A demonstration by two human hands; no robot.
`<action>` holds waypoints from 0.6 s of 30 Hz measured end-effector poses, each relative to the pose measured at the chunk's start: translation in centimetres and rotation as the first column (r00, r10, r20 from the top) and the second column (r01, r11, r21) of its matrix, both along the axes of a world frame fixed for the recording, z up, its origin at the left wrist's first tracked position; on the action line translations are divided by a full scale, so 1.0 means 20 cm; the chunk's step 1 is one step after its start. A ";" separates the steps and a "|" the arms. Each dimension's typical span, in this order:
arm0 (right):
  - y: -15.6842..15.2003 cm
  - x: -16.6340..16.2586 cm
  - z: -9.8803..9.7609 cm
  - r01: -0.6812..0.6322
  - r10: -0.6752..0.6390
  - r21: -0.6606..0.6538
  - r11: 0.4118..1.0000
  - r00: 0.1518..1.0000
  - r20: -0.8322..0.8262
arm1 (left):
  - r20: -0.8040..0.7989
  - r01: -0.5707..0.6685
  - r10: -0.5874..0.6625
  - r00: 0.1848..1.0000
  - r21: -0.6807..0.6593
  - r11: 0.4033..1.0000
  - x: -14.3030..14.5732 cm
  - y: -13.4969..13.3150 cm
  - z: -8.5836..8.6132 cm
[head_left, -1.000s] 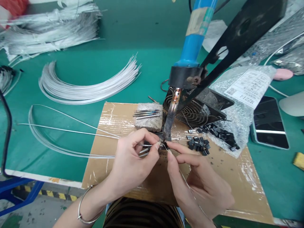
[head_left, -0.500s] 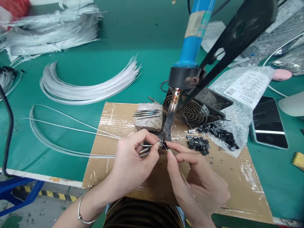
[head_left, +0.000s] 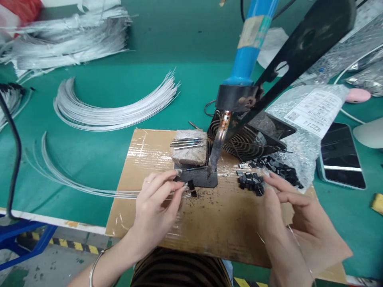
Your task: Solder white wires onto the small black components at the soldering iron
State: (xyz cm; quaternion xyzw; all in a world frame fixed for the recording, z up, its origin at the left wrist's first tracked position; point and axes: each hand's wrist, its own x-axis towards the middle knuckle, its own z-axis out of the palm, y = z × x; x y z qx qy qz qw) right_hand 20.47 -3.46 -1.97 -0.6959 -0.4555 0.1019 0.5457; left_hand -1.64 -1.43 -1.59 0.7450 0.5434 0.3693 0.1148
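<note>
My left hand [head_left: 158, 199] is closed around several thin white wires [head_left: 125, 194], with small black connectors [head_left: 194, 194] at their ends beyond my fingertips. My right hand [head_left: 296, 227] is at the right, its thumb and forefinger beside a pile of small black connectors [head_left: 251, 183]. A thin solder wire [head_left: 293, 235] runs through its curled fingers. Between the hands, the tip of a blue-handled soldering iron [head_left: 220, 141] points down over a dark metal plate [head_left: 200, 178]. Whether my right fingertips touch a connector is blurred.
A block [head_left: 190, 153] with metal tips on it stands behind the plate on cardboard [head_left: 209, 231]. A black fan [head_left: 248, 137] stands beside the iron's slanted bracket [head_left: 299, 52]. A wire bundle [head_left: 116, 115] lies at the back left, a phone [head_left: 341, 155] at the right.
My right hand has moved right, from the iron tip to the black connectors, with the solder wire. My left hand has drawn back left and down with the wires, whose far ends have swung.
</note>
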 end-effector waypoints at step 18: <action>-0.03 0.06 -0.08 0.116 -0.133 -0.076 0.990 0.951 -0.279 | -0.217 -0.269 0.238 0.947 -0.130 0.954 -0.37 0.85 0.02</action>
